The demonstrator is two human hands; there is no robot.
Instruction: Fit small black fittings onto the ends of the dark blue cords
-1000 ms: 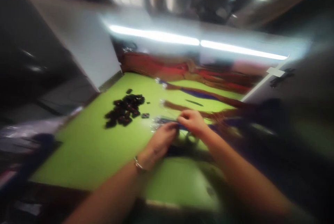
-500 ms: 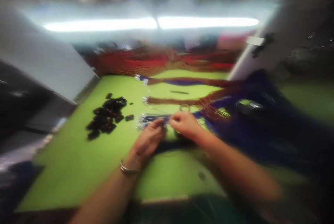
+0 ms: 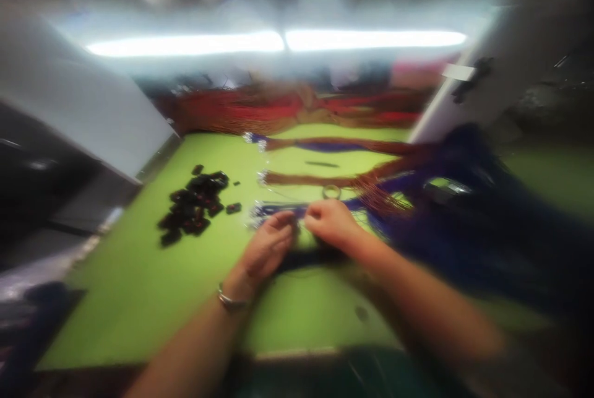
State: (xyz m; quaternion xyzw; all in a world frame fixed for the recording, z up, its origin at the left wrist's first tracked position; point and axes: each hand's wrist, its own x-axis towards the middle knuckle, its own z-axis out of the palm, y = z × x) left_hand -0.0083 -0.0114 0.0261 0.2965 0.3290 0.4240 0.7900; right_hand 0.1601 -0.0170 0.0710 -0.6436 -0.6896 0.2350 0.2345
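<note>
Low over the green table, my left hand is closed, fingers curled toward the right. Close beside it my right hand is also closed, thumb and forefinger pinched. Anything between the fingers is too small and blurred to name. Just beyond the hands lies a bundle of blue wires with shiny silvery ends at its left. Below the hands runs a dark strand bundle, partly hidden by them. A roll of tape sits behind my right hand.
A heap of small black plastic parts lies on the left. Brown wire bundles cross behind the hands, near a slim dark stick. Red and brown wires line the back. A large mass of blue wires covers the right.
The whole view has shifted slightly, so everything appears a little farther right. Both hands keep nearly the same pose and place over the table.
</note>
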